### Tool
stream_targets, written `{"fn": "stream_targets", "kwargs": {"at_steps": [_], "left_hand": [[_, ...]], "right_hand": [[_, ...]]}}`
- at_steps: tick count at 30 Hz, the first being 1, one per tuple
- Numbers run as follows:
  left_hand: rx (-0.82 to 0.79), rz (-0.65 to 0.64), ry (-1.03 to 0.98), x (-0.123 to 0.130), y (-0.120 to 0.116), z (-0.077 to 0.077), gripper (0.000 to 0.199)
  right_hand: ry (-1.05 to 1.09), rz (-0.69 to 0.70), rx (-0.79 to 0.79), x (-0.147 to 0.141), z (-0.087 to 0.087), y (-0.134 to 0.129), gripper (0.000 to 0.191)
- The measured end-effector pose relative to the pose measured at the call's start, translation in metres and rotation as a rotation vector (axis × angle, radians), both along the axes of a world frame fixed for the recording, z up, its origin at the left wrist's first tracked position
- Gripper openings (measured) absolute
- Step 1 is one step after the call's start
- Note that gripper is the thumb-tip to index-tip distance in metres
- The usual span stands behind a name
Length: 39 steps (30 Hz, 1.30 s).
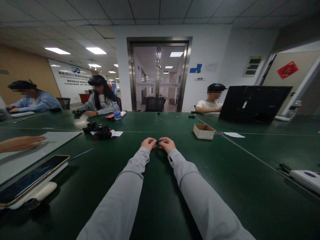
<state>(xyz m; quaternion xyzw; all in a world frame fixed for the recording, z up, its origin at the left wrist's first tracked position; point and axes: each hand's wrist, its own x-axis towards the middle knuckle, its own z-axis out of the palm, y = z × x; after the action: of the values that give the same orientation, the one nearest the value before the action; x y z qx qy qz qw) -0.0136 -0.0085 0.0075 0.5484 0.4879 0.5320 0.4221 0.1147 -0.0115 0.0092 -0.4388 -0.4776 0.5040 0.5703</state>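
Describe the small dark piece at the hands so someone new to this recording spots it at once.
On the green table, follow the two grey sleeves reaching forward from the bottom edge. They end at the left hand and right hand, with the small dark piece between them. Unlike the heap of black items lying farther left, it is held.
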Motion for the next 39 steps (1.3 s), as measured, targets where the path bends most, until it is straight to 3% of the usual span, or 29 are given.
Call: {"fn": "stream_targets", "kwargs": {"at_steps": [12,15,19,22,27,32,39], "left_hand": [[0.005,-0.028,-0.002,-0.0016,0.0057,-0.0054,0.009],[-0.001,0.040,0.104,-0.0012,0.0033,-0.0035,0.011],[-0.019,0.139,0.342,-0.0020,0.0002,-0.0018,0.029],[0.059,0.198,0.413,-0.0037,0.0014,-0.0040,0.023],[0.151,0.137,0.368,-0.0071,0.0086,-0.0101,0.013],[0.136,0.115,0.428,-0.0069,0.0074,-0.0089,0.015],[0.089,0.050,0.336,-0.0034,0.0006,-0.0063,0.013]], "right_hand": [[0.015,-0.003,-0.001,0.0008,-0.0013,-0.0004,0.021],[0.029,0.011,0.000,0.0010,-0.0024,-0.0001,0.023],[0.025,0.017,0.008,0.0018,-0.0039,0.0011,0.025],[-0.010,0.035,0.029,0.0031,-0.0051,0.0023,0.026],[-0.145,0.039,0.071,0.0052,-0.0048,0.0020,0.028],[-0.377,0.038,0.197,0.0056,-0.0028,0.0012,0.034],[-0.533,-0.008,0.201,0.0042,-0.0070,0.0040,0.032]]}}
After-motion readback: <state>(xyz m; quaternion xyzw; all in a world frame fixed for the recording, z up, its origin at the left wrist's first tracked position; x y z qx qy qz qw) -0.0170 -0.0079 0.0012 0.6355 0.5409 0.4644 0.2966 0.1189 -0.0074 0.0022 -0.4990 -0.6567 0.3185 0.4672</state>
